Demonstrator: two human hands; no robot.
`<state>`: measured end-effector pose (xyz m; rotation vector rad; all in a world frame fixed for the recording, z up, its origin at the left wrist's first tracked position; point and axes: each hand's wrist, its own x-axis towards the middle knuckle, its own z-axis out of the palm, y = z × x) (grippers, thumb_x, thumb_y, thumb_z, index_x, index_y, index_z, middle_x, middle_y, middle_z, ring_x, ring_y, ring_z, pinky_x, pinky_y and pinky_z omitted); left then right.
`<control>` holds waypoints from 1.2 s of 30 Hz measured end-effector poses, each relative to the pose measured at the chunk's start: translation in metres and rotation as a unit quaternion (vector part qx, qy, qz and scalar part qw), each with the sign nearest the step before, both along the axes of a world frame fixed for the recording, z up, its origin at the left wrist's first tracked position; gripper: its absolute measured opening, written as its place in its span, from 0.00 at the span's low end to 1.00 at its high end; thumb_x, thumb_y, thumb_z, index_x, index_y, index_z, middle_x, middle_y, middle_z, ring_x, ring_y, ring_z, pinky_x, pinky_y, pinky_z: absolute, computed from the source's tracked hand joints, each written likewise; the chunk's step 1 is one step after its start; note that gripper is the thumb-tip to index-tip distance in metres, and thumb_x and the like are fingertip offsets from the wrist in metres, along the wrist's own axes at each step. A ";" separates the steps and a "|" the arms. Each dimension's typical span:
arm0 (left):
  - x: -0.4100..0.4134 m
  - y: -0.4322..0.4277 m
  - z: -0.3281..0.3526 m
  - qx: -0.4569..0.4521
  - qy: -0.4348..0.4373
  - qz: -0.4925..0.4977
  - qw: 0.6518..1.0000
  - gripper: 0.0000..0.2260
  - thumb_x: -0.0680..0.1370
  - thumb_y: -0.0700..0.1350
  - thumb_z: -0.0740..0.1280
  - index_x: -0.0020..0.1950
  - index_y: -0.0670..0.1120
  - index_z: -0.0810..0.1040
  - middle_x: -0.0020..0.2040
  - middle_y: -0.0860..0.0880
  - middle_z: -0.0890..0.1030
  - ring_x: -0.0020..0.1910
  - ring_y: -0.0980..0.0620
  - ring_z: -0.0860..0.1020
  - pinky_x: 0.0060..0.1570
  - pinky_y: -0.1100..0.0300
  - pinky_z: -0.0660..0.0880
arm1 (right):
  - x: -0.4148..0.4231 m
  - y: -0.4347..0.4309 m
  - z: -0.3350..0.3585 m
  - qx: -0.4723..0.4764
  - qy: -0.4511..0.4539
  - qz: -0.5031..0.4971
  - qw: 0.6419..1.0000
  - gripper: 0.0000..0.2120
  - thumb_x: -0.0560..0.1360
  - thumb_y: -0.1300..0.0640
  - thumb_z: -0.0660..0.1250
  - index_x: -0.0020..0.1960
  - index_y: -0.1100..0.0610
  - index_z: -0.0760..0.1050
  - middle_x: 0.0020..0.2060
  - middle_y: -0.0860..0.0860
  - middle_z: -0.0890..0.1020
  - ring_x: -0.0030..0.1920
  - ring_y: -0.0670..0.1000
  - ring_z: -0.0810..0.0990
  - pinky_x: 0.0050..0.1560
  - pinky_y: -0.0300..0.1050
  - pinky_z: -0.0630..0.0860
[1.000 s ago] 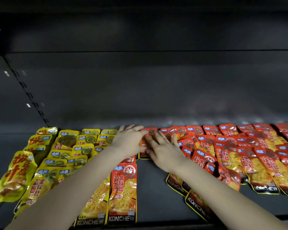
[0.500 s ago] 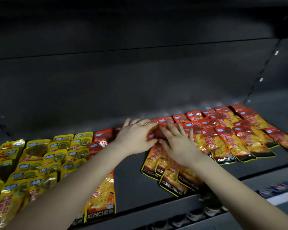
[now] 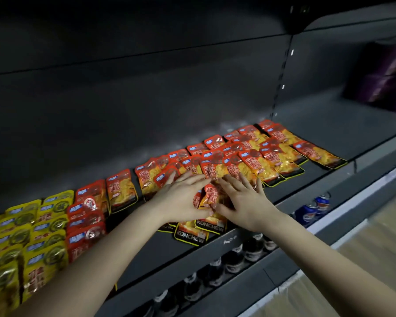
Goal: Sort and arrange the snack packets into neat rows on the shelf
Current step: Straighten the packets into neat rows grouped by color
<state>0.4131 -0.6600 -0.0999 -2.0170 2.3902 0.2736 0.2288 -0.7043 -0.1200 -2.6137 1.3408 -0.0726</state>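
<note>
Yellow packets (image 3: 32, 248) near-left already rowed, then left hand (image 3: 181, 200) and right hand (image 3: 245, 202), fingers (image 3: 192, 181) straight and spread, gripping nothing, press a loose red bunch (image 3: 209, 197) together at the shelf (image 3: 160, 252) front; far-right red packets (image 3: 272, 154) overlap untidily, so maybe half done.

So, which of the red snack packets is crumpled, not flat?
The red foil packet pressed between the left hand and right hand; it buckles upward, while the others lie flat.

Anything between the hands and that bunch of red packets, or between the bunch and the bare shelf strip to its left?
Nothing visible. The left hand and right hand press the red packets between them. Only the left forearm crosses the bare shelf strip.
</note>
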 end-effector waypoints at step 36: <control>0.069 0.078 0.002 -0.187 0.050 0.185 0.964 0.30 0.74 0.50 0.70 0.73 0.58 0.63 0.73 0.55 0.63 0.74 0.55 0.57 0.72 0.44 0.39 | 0.101 0.055 0.016 0.047 -0.177 0.119 0.976 0.35 0.76 0.62 0.64 0.76 0.58 0.48 0.74 0.56 0.52 0.71 0.57 0.61 0.67 0.38 0.60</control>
